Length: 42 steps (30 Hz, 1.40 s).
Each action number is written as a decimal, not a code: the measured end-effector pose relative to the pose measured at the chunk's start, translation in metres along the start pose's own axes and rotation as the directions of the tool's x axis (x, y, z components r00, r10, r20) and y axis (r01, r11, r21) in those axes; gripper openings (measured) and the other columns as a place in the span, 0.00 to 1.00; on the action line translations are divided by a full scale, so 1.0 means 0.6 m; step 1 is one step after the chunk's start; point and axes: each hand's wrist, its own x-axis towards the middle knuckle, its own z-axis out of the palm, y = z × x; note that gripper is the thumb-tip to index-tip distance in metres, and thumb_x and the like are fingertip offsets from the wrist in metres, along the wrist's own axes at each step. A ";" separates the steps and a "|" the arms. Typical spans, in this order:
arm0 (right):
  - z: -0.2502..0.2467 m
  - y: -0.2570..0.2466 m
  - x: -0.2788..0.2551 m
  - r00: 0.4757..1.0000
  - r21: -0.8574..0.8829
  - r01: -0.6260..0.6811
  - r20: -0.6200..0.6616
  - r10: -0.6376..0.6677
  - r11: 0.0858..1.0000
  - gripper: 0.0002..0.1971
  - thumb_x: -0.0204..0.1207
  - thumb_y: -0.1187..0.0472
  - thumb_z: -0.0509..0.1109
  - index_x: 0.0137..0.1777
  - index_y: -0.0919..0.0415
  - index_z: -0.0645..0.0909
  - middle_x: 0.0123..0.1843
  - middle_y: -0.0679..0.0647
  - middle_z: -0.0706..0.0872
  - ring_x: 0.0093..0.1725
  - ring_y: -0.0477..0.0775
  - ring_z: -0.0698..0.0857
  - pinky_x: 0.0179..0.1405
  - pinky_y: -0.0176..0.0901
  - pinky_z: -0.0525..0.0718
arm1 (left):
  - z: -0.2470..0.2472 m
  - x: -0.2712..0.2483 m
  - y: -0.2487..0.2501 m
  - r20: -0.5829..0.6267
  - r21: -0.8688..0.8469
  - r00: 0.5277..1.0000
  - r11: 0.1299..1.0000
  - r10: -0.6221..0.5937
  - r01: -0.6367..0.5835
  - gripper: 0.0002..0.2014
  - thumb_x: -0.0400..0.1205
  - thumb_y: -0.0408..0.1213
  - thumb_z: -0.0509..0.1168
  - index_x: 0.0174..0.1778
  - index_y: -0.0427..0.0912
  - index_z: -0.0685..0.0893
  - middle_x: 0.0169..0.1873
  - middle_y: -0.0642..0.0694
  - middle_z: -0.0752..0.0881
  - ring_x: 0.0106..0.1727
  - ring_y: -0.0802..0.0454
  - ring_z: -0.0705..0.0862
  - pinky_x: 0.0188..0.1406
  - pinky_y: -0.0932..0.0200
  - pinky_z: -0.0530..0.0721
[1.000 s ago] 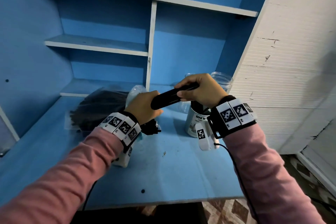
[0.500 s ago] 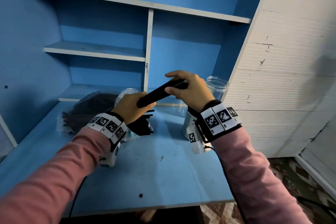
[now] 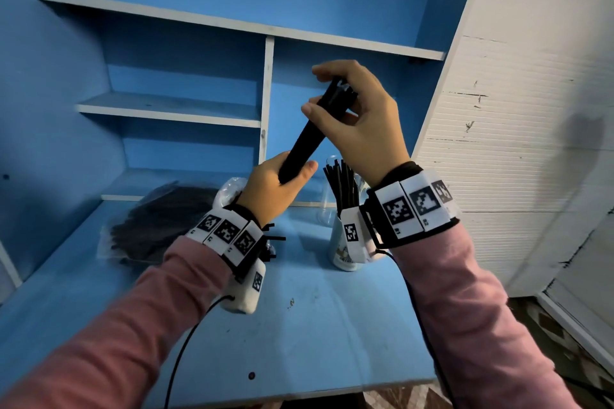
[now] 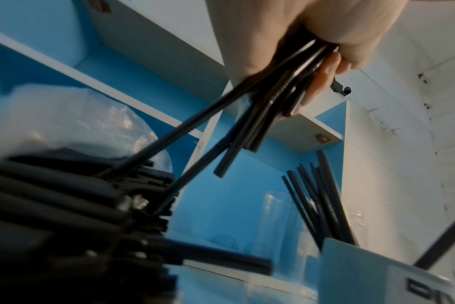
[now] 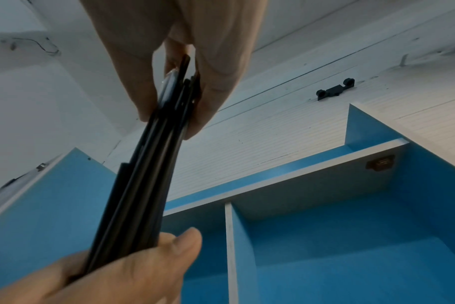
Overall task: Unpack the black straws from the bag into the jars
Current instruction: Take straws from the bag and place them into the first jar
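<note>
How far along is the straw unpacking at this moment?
Partly done. One jar already holds upright black straws. In hand: a bundle of straws, gripped low by the left hand and at the top by the right hand. Left: the bag still looks full, and a clear jar behind looks empty.
</note>
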 end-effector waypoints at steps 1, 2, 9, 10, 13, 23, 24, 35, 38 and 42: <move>0.000 -0.002 0.002 1.000 -0.001 0.010 0.005 -0.010 1.000 0.16 0.73 0.66 0.74 0.61 0.60 0.81 0.56 0.52 0.82 0.48 0.45 0.88 0.54 0.54 0.86 | 0.006 0.000 0.001 0.009 -0.035 1.000 0.999 -0.019 0.019 0.19 0.82 0.45 0.67 0.27 0.52 0.69 0.16 0.58 0.69 0.21 0.60 0.68 0.25 0.70 0.67; 0.000 -0.003 0.003 1.000 -0.003 0.021 0.008 -0.021 1.000 0.17 0.73 0.67 0.73 0.62 0.60 0.80 0.56 0.52 0.82 0.48 0.45 0.88 0.55 0.54 0.86 | 0.010 0.000 0.002 0.017 -0.063 0.999 0.997 -0.037 0.038 0.19 0.82 0.45 0.67 0.28 0.48 0.70 0.17 0.58 0.68 0.21 0.60 0.67 0.25 0.67 0.68; 0.006 0.015 -0.001 0.994 -0.090 0.102 0.034 -0.100 0.991 0.14 0.73 0.69 0.71 0.59 0.62 0.81 0.52 0.51 0.86 0.50 0.45 0.84 0.53 0.37 0.82 | 0.037 -0.006 0.008 0.228 -0.253 0.972 0.961 -0.054 0.113 0.11 0.81 0.39 0.69 0.35 0.41 0.78 0.22 0.51 0.80 0.27 0.53 0.83 0.36 0.62 0.83; 0.010 0.022 -0.008 0.995 -0.111 0.093 0.045 -0.089 0.989 0.13 0.73 0.69 0.71 0.57 0.62 0.81 0.50 0.50 0.86 0.50 0.44 0.84 0.53 0.36 0.82 | 0.040 -0.009 0.003 0.272 -0.250 0.961 0.961 -0.045 0.116 0.11 0.81 0.40 0.69 0.35 0.42 0.79 0.23 0.53 0.82 0.31 0.51 0.86 0.40 0.58 0.85; 0.024 0.050 -0.037 0.996 -0.172 0.068 0.064 -0.057 0.983 0.09 0.73 0.69 0.71 0.52 0.63 0.83 0.48 0.50 0.87 0.49 0.41 0.83 0.53 0.28 0.79 | 0.044 -0.021 -0.014 0.338 -0.206 0.939 0.968 -0.067 0.143 0.11 0.82 0.37 0.67 0.32 0.46 0.80 0.27 0.51 0.85 0.39 0.47 0.89 0.49 0.55 0.86; 0.038 0.086 -0.082 0.998 -0.190 0.018 0.064 -0.006 0.982 0.03 0.76 0.66 0.70 0.47 0.65 0.84 0.47 0.53 0.84 0.46 0.43 0.81 0.50 0.26 0.75 | 0.046 -0.023 -0.015 0.345 -0.078 0.933 0.987 -0.105 0.140 0.13 0.81 0.31 0.61 0.29 0.44 0.76 0.25 0.45 0.82 0.27 0.57 0.81 0.33 0.65 0.80; 0.035 0.082 -0.080 0.999 -0.176 0.026 0.042 -0.019 0.984 0.04 0.76 0.67 0.71 0.49 0.65 0.85 0.49 0.54 0.84 0.48 0.42 0.80 0.52 0.24 0.75 | 0.046 -0.020 -0.011 0.337 -0.100 0.936 0.985 -0.097 0.138 0.11 0.79 0.34 0.61 0.29 0.43 0.76 0.25 0.44 0.81 0.27 0.55 0.80 0.33 0.63 0.79; 0.017 0.029 -0.041 0.988 -0.090 0.139 -0.047 -0.144 0.986 0.08 0.75 0.66 0.73 0.53 0.65 0.85 0.52 0.52 0.82 0.51 0.45 0.82 0.52 0.43 0.84 | 0.071 -0.003 0.061 0.083 -0.525 0.992 0.850 0.092 -0.035 0.06 0.75 0.25 0.59 0.40 0.40 0.77 0.22 0.57 0.78 0.25 0.61 0.75 0.25 0.67 0.71; 0.017 0.036 -0.052 0.992 -0.095 0.121 -0.020 -0.123 0.988 0.11 0.75 0.68 0.73 0.57 0.63 0.84 0.53 0.54 0.83 0.52 0.43 0.82 0.54 0.40 0.83 | 0.076 -0.017 0.060 0.166 -0.524 0.986 0.846 -0.007 0.094 0.07 0.76 0.24 0.59 0.33 0.37 0.73 0.17 0.56 0.74 0.20 0.61 0.72 0.22 0.68 0.70; 0.024 0.066 -0.082 0.999 -0.123 0.051 0.018 -0.050 0.991 0.17 0.75 0.69 0.71 0.63 0.60 0.81 0.51 0.53 0.84 0.53 0.40 0.80 0.56 0.29 0.77 | 0.070 -0.032 0.037 0.327 -0.400 0.931 0.870 -0.160 0.290 0.08 0.82 0.24 0.62 0.37 0.37 0.79 0.27 0.38 0.83 0.30 0.52 0.81 0.32 0.58 0.80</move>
